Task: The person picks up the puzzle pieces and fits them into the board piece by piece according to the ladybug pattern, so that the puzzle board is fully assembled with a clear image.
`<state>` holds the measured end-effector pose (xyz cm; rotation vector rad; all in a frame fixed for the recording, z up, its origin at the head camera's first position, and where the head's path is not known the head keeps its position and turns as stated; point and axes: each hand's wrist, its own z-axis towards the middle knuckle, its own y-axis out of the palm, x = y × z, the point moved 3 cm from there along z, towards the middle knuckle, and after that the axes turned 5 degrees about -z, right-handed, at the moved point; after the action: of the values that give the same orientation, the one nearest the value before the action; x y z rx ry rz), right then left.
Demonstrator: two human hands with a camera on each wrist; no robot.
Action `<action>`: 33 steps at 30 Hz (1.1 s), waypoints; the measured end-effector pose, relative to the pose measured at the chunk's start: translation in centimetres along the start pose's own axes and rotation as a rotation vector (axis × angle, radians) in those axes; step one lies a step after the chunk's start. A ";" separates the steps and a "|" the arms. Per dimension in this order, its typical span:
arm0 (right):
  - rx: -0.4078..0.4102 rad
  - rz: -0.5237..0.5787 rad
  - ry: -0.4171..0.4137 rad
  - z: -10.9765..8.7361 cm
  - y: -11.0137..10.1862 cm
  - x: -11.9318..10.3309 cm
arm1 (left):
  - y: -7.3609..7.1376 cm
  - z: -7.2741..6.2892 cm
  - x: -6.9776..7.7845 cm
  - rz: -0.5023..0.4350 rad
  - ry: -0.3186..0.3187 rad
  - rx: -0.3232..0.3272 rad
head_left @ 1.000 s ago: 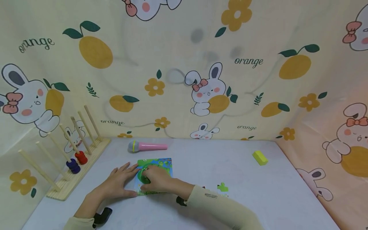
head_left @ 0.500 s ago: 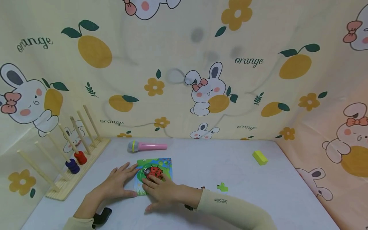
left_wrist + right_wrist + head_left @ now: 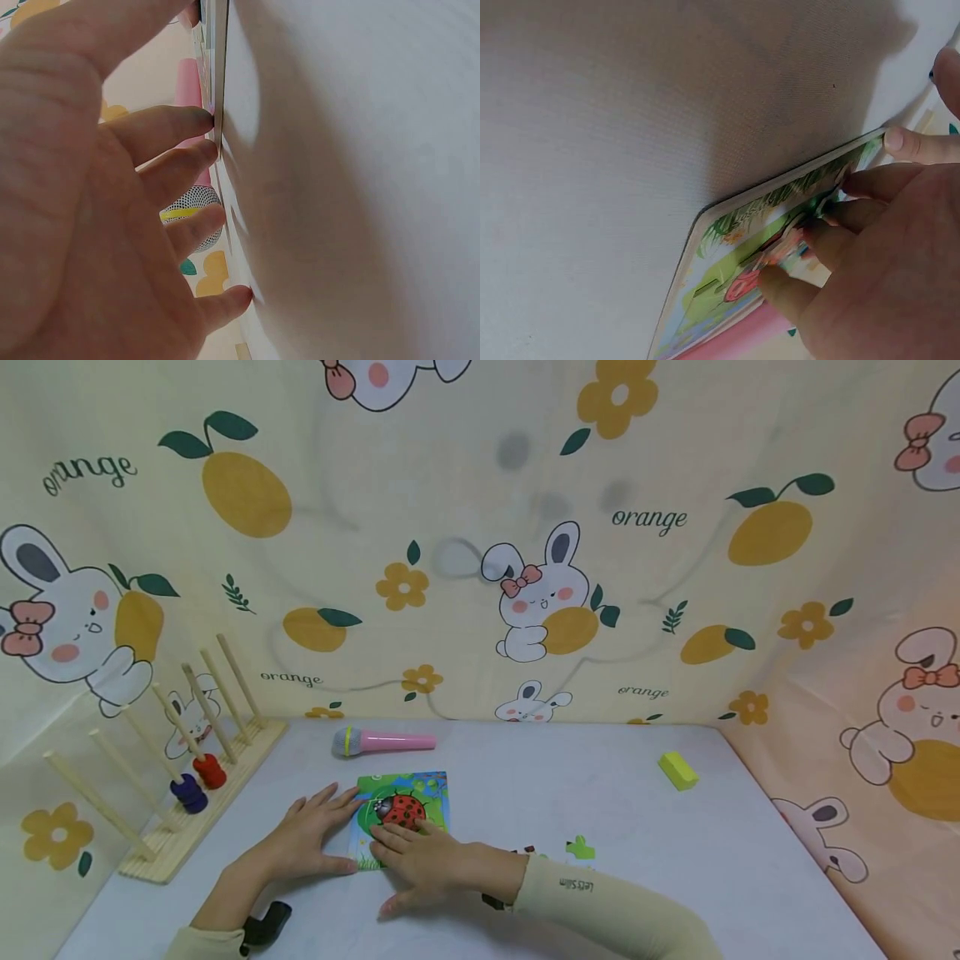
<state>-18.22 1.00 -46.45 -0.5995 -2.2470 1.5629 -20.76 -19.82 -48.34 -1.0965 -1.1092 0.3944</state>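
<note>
A ladybug jigsaw puzzle board [image 3: 435, 787] lies flat on the table in the head view. My left hand [image 3: 311, 833] rests at its left side, fingers spread and fingertips touching the edge; the left wrist view shows those fingertips along the board's side. Over the lower right part of the board lies my right hand [image 3: 431, 860], its fingers extended and thumb spread out onto the table. In the right wrist view, fingertips [image 3: 780, 289] touch the puzzle pieces, some of which look slightly raised. The red ladybug picture [image 3: 401, 810] is mostly visible; the right hand hides the board's lower right corner.
A green puzzle piece [image 3: 580, 848] lies right of the board, and another piece [image 3: 529, 849] is partly hidden by the right sleeve. A pink toy microphone [image 3: 386, 742] lies behind. The wooden peg rack [image 3: 243, 747] stands left, a yellow block [image 3: 678, 772] far right.
A second ago my right hand was bent over the ladybug; it has since flattened and shifted toward the lower right, uncovering the picture. The left hand has stayed put.
</note>
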 end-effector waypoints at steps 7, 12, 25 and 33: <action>0.012 0.092 -0.054 0.3 0.1 0.5 | -0.1 0.0 0.0 0.013 -0.009 -0.007; 0.027 0.128 -0.072 0.3 -0.1 0.6 | 0.0 0.0 -0.1 0.021 -0.007 -0.008; 0.030 0.113 -0.044 0.1 -0.4 0.5 | 0.2 0.0 -0.2 0.007 -0.012 -0.015; 0.043 0.041 -0.035 0.3 -0.3 0.4 | 0.2 0.1 -0.4 0.012 -0.037 -0.028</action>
<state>-18.73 0.90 -46.20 -0.6147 -2.2339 1.6501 -21.00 -19.92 -48.72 -1.1251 -1.1443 0.4116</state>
